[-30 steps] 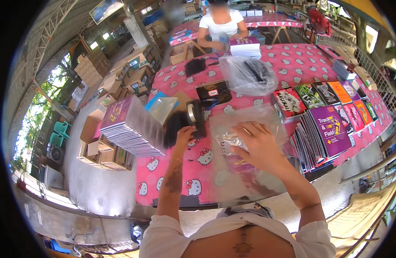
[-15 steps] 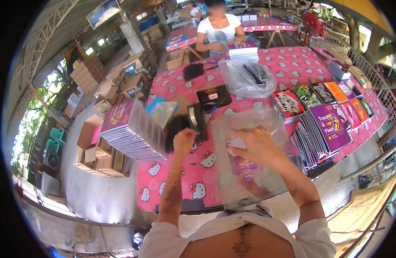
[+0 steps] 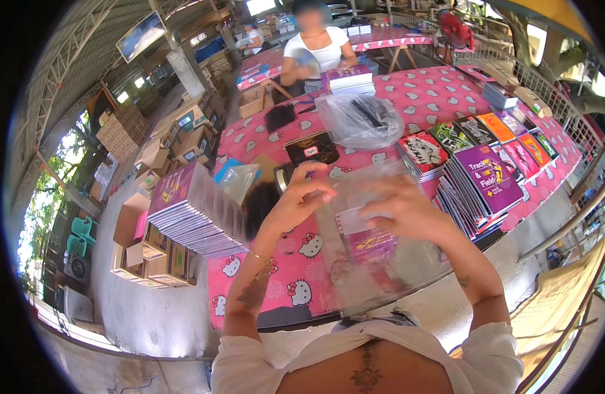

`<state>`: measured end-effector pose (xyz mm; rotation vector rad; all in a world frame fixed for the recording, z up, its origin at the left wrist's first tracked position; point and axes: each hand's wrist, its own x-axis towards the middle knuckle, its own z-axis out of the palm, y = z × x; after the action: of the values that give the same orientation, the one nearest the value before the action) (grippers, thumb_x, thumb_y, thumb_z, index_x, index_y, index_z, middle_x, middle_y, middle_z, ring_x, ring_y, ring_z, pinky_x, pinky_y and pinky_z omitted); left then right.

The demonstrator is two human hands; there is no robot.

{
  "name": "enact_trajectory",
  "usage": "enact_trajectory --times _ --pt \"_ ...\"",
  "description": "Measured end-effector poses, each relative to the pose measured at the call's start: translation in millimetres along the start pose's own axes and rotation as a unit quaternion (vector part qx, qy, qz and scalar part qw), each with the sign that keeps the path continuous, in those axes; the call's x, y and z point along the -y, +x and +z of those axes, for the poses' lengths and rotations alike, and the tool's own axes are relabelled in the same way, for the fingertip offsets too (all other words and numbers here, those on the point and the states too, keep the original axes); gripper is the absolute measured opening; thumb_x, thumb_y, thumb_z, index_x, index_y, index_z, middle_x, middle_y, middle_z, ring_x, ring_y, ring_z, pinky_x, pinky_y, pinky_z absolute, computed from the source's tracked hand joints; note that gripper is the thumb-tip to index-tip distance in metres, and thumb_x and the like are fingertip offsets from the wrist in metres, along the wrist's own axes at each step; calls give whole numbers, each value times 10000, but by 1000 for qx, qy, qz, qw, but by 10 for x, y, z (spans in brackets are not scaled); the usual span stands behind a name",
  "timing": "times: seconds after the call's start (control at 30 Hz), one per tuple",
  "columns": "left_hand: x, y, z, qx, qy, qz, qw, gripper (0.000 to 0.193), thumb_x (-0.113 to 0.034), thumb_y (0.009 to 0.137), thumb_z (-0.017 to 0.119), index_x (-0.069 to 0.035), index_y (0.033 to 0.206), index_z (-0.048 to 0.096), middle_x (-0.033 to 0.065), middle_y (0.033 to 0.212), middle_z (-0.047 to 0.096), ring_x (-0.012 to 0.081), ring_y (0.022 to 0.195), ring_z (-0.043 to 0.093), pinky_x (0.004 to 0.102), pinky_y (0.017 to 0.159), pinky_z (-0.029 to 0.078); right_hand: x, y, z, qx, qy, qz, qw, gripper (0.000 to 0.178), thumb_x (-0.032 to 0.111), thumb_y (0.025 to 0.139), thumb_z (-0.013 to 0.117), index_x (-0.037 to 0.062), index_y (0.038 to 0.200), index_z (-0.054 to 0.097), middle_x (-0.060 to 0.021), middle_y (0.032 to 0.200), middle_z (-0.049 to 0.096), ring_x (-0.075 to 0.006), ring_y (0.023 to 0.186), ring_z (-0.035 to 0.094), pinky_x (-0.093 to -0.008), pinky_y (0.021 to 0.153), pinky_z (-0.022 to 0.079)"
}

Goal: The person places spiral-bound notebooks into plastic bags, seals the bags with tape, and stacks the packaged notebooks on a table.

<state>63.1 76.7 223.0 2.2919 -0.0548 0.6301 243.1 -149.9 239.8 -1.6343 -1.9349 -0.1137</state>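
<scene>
My left hand (image 3: 303, 198) is raised over the table with fingers bent and apart, in front of a black tape dispenser (image 3: 282, 176) that it partly hides. No held thing shows in it. My right hand (image 3: 407, 209) hovers over a purple notebook (image 3: 374, 245), its thumb and fingers apart and slightly blurred. The notebook lies on or within clear plastic (image 3: 355, 284) at the table's near edge; I cannot tell which. Its upper part is partly hidden by the right hand.
Wrapped purple notebooks (image 3: 196, 209) stand stacked at left. On the right are more spiral notebooks (image 3: 489, 176) and colourful ones (image 3: 424, 152). A clear plastic bundle (image 3: 360, 121) lies beyond my hands. A co-worker (image 3: 319, 49) stands across the pink table (image 3: 302, 289); cardboard boxes (image 3: 164, 268) sit on the floor.
My left hand has moved right and up, away from the dispenser's side, and its fingers have spread. My right hand has shifted slightly, uncovering more of the purple notebook. The view has turned a little.
</scene>
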Motion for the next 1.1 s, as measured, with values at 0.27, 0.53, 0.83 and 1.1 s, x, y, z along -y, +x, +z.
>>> enact_trajectory --times 0.27,0.53,0.83,1.1 --pt "73 389 537 -1 129 67 989 123 -156 883 721 -174 993 772 90 1494 395 293 1400 305 426 1112 316 -634 -650 541 41 78 3 996 601 288 622 893 83 1127 640 -102 1298 548 -299 1178 525 -432 997 389" --pt "215 446 1042 -22 179 93 979 121 -191 798 783 -227 913 799 109 1579 296 382 1440 235 521 1162 200 -716 -783 664 39 80 4 996 726 318 661 860 208 1339 624 -169 1578 291 -355 1377 406 -563 1132 273" --pt "199 399 1239 -198 202 -46 958 619 -469 760 798 -259 1315 620 159 1601 244 438 1469 175 598 1168 127 -808 -761 830 13 260 61 963 604 347 769 799 211 1333 630 -257 1591 152 -381 1338 429 -532 1098 349" --pt "-672 307 655 -25 194 2 981 208 -188 827 760 -55 985 738 136 1410 535 226 1319 479 416 1064 403 -1156 235 667 142 257 185 938 545 512 810 739 67 1125 716 -226 1309 560 -312 980 664 -409 873 532"
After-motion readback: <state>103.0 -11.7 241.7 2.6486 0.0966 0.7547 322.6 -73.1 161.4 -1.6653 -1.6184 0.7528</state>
